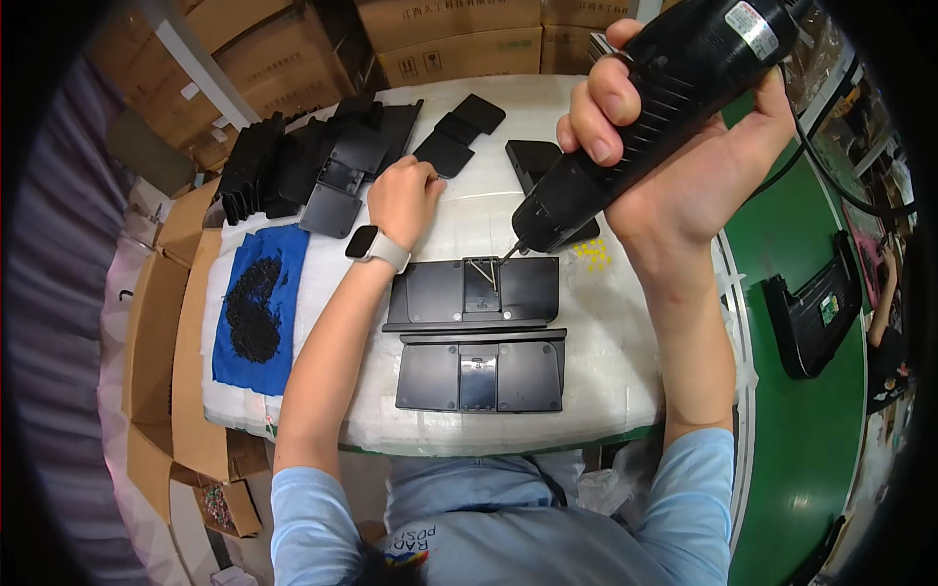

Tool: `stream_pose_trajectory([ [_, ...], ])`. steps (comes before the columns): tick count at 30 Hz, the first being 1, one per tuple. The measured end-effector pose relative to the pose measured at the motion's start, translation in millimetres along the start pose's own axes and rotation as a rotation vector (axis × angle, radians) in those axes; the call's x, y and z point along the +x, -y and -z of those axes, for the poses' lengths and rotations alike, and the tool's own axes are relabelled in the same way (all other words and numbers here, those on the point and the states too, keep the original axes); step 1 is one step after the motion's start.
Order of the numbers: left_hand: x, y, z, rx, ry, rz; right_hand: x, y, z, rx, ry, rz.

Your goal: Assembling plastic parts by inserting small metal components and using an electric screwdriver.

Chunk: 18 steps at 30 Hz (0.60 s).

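My right hand (699, 166) is wrapped round a black electric screwdriver (640, 122) tilted down to the left. Its thin bit ends at the upper edge of a black plastic panel (430, 293), beside the recessed middle section with its V of metal rods. A second, similar black panel (528, 376) lies just nearer to me. My left hand (403, 200), a watch (376, 244) on its wrist, has its fingers curled in at the near edge of a jointed black plate (445, 156). Those fingertips are partly hidden, so whether they grip anything is unclear.
Several black plates (254, 171) stand stacked at the back left. A blue cloth (230, 356) bears a heap of small black parts (256, 317). Small yellow bits (593, 256) lie right of the panels. Cardboard boxes (454, 54) line the back; a green surface (801, 439) is at right.
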State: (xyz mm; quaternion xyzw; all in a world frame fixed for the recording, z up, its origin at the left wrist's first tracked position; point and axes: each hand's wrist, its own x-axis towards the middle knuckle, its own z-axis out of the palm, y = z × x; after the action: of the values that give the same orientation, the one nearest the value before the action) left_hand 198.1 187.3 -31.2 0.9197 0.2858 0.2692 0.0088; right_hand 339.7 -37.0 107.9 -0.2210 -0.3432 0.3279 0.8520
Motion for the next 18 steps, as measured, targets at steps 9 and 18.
stream_pose_trajectory([
  [9,-30,-13,58,-0.043,0.068,0.066,7,-9,-17,0.002,-0.115,0.033],
  [18,-159,-66,125,-0.754,0.309,0.401,-17,-36,-37,0.069,0.041,-0.343],
])
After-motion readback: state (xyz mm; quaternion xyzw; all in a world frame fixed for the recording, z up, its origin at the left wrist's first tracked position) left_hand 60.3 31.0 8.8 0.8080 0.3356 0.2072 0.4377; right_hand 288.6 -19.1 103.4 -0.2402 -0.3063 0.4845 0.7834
